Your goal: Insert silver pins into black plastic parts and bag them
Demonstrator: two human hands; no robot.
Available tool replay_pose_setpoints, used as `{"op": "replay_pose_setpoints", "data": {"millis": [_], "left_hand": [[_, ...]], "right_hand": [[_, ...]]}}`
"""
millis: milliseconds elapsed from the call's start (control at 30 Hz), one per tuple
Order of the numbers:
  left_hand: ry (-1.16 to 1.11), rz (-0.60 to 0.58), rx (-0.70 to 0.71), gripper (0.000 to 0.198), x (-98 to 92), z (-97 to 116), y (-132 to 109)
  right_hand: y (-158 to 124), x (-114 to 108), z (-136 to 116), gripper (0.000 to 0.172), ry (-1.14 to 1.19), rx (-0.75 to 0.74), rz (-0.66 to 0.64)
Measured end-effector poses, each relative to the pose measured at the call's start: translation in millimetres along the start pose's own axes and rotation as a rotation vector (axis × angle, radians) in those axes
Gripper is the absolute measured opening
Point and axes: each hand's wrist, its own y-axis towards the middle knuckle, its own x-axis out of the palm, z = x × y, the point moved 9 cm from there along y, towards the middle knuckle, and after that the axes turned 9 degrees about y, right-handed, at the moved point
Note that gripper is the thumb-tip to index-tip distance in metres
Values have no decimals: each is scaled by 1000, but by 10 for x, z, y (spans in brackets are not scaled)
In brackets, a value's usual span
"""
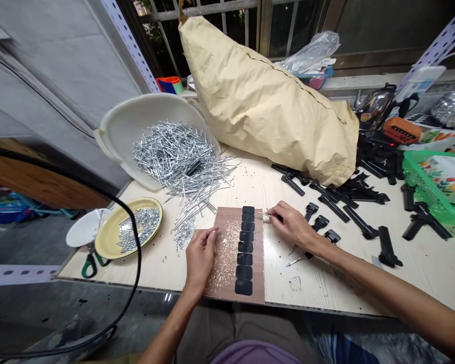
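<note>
A brown board [227,253] lies at the table's near edge with a column of several black plastic caps [245,250] set in it. My right hand [291,225] is closed in a pinch on a thin metal pin [264,215], whose tip points at the topmost caps. My left hand [200,255] rests on the board's left part with fingers curled together over small silver bits; what they hold is hidden. Two more pins [296,255] lie on the table under my right wrist.
A heap of metal pins [182,162] spills from a tipped white basin [136,121]. A yellow plate [131,230] holds small silver pieces. A big paper sack [265,106] stands behind. Black plastic parts [349,202] lie scattered at right beside a green basket [432,187].
</note>
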Motion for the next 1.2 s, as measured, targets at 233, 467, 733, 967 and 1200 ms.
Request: {"op": "replay_pose_setpoints", "data": {"millis": [233, 467, 733, 967, 1200], "left_hand": [[550, -142, 378, 28, 196, 193, -142], [813, -252, 531, 35, 301, 205, -218], [426, -204, 353, 17, 178, 247, -83], [-411, -232, -224, 28, 287, 63, -86], [-579, -187, -267, 23, 264, 183, -79]], "right_hand": [[-152, -121, -279, 23, -81, -46, 0], [-139, -24, -533, 21, -70, -92, -16], [-112, 149, -763, 19, 1, -124, -22], [-123, 286, -898, 23, -78, -141, -49], [-115, 286, -912, 22, -126, -123, -39]]}}
